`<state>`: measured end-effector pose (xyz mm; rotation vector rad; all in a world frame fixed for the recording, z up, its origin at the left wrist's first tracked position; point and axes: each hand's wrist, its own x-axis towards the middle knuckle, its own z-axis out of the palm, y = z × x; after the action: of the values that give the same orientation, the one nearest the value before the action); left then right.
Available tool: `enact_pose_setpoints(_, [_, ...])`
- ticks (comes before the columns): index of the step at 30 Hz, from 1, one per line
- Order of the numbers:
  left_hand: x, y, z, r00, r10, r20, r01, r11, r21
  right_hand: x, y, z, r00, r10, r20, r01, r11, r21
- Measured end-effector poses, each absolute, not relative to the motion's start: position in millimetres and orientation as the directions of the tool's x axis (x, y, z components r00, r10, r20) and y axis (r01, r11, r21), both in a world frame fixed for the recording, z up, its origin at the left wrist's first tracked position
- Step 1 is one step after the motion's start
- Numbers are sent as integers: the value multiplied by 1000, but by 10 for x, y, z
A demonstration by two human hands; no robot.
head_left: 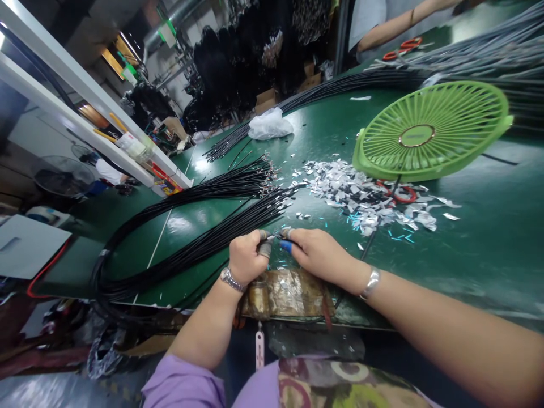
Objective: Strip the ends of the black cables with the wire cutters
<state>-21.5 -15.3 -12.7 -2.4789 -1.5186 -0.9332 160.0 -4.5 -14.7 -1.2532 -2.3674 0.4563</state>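
My left hand, wearing a watch, is closed in a pinch on the end of a black cable. Just right of it, my right hand pinches the tip of the same cable; blue tape wraps its thumb and a covering is on a finger. The fingers hide most of that cable end. A bundle of black cables lies left of my hands, its ends showing silvery foil. Behind it, another part of the looped bundle ends in bared coppery wires.
Silvery foil scraps and blue bits lie beyond my hands, near a green fan and red-handled scissors. A plastic bag sits farther back. Taped padding lines the table edge. Another person's arm is at back right.
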Motion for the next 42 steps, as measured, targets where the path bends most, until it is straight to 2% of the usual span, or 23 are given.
enact_pose_setpoints(3, [-208, -151, -127, 291, 799, 526, 821, -491, 292, 1601, -55, -116, -499, 844, 197, 710, 528, -466])
enact_pose_setpoints(8, [-211, -138, -101, 137, 859, 493, 799, -390, 458, 1596, -77, -109, -515, 840, 173, 704, 529, -474])
enact_pose_setpoints(12, [-230, -119, -71, 119, 913, 390, 659, -367, 657, 1659, 6, -171, -429, 877, 216, 639, 464, -614])
enact_pose_setpoints(15, [-243, -98, -53, 189, 965, 180, 457, -249, 854, 1722, 112, -214, -353, 892, 283, 416, 420, -806])
enact_pose_setpoints(18, [-244, -85, -39, 265, 964, 15, 319, -102, 942, 1742, 172, -210, -409, 864, 294, 119, 370, -921])
enact_pose_setpoints(21, [-239, -85, -31, 315, 948, -46, 285, -48, 957, 1725, 167, -169, -491, 838, 240, 41, 297, -954])
enact_pose_setpoints(25, [-242, -90, -20, 391, 917, -81, 309, -48, 950, 1700, 140, -138, -501, 839, 210, 76, 285, -956])
enact_pose_setpoints(32, [-240, -65, -30, 491, 865, -98, 451, -156, 879, 1589, 122, -247, -488, 848, 205, 193, 334, -923])
enact_pose_setpoints(35, [-221, -63, -31, 474, 873, -114, 456, -133, 880, 1572, 115, -250, -437, 882, 176, 182, 278, -943])
enact_pose_setpoints(39, [-203, -77, -32, 388, 919, -75, 420, -104, 902, 1609, 118, -212, -391, 919, 46, 67, 78, -995])
enact_pose_setpoints(42, [-199, -85, -44, 307, 951, -48, 397, -82, 914, 1626, 126, -205, -434, 896, 88, 50, 122, -991])
